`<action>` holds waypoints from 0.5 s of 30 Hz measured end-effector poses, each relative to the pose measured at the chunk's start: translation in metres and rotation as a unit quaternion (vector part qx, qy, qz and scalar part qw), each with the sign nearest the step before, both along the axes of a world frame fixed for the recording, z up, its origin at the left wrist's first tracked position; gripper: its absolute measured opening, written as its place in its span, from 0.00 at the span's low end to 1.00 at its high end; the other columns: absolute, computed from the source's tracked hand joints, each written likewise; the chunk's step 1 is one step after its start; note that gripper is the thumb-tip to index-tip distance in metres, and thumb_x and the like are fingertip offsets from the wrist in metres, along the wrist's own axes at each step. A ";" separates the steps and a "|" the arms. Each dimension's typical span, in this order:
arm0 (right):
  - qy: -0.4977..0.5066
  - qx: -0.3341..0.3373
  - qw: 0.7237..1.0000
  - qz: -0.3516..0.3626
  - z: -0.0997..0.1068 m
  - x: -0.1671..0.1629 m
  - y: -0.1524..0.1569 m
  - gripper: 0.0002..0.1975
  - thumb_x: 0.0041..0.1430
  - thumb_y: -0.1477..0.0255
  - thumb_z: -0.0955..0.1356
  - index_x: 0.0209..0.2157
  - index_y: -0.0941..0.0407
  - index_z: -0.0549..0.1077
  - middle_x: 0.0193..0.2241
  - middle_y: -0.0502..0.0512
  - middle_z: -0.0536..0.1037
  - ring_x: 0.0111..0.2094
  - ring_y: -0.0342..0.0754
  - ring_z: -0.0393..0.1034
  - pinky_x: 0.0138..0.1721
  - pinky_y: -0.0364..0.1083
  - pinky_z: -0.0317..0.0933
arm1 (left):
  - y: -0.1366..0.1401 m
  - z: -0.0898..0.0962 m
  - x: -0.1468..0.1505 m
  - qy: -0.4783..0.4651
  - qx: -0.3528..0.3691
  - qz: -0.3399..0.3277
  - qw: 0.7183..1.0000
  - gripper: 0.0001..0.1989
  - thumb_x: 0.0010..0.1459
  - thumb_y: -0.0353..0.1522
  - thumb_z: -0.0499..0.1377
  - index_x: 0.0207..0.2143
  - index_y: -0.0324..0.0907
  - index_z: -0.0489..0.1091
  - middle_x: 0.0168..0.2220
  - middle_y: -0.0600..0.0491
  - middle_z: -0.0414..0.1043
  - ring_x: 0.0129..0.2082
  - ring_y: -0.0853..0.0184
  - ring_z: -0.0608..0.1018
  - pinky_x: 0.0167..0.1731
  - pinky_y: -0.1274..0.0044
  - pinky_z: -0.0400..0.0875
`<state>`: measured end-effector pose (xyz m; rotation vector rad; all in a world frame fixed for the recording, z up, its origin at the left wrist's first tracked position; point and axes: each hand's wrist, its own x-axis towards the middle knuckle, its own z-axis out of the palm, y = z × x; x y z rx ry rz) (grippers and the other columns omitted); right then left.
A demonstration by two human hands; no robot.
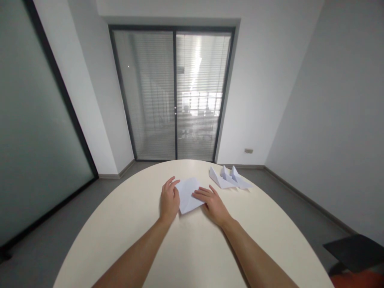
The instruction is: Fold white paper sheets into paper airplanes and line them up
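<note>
left hand (170, 201) at white paper (187, 193), right hand (213, 203) atop, folded papers (221, 182) nearby

Seen from the wearer's own head — above the near side of a cream-coloured, round-edged table (120, 228) — a single wide view looks forward and down along the forearms (255, 248). The left hand (170, 200) and right hand (215, 207) sit below mid-frame; blind-covered glass panels (144, 104) stand well beyond, almost head-on.

A sheet (188, 194) lies on the table (192, 252), left of and before what seem three folded papers (229, 179).
</note>
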<state>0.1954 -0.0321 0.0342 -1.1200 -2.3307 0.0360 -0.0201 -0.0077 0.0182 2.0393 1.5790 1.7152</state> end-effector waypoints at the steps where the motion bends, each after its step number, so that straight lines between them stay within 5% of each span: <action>1: -0.008 -0.015 1.000 0.013 0.001 -0.002 -0.002 0.34 0.49 0.85 0.62 0.56 0.47 0.73 0.55 0.52 0.75 0.61 0.53 0.63 0.66 0.64 0.39 | 0.000 -0.001 0.001 0.009 -0.015 -0.003 1.000 0.19 0.64 0.25 0.47 0.51 0.45 0.72 0.58 0.49 0.68 0.59 0.62 0.68 0.62 0.63 0.63; 8: 0.029 -0.090 0.994 0.061 0.009 -0.011 -0.013 0.25 0.49 0.79 0.64 0.49 0.50 0.78 0.47 0.53 0.81 0.50 0.52 0.73 0.59 0.54 0.57 | -0.009 -0.012 0.010 0.248 -0.193 -0.045 0.948 0.23 0.64 0.33 0.51 0.60 0.39 0.65 0.64 0.42 0.62 0.64 0.56 0.64 0.63 0.62 0.58; 15: 0.127 -0.147 0.981 0.032 0.017 -0.009 -0.019 0.17 0.64 0.63 0.63 0.47 0.52 0.78 0.35 0.52 0.84 0.31 0.48 0.76 0.39 0.46 0.67 | -0.023 -0.004 0.012 0.333 -0.213 -0.057 0.917 0.24 0.67 0.40 0.49 0.62 0.46 0.64 0.67 0.44 0.57 0.67 0.50 0.57 0.64 0.58 0.53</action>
